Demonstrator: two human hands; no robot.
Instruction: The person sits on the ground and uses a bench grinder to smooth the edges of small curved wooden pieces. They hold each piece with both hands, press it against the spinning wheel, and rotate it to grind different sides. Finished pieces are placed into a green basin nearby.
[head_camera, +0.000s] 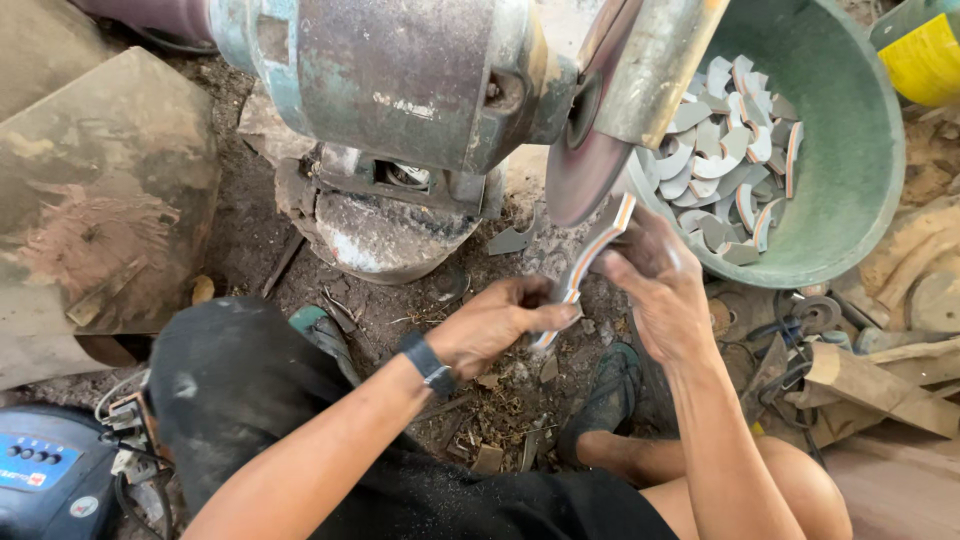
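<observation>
Below the grinding wheel (585, 170), both hands, left hand (495, 325) and right hand (655, 280), grip a curved strip (590, 255).

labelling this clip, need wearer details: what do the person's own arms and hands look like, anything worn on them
Both arms are bare, with no sleeves and no gloves. The left hand has a dark band with a square face, like a wristwatch, at its wrist. The right hand wears nothing visible. Both look dusty.

A blue device's label panel (40, 465) sits at bottom left.
</observation>
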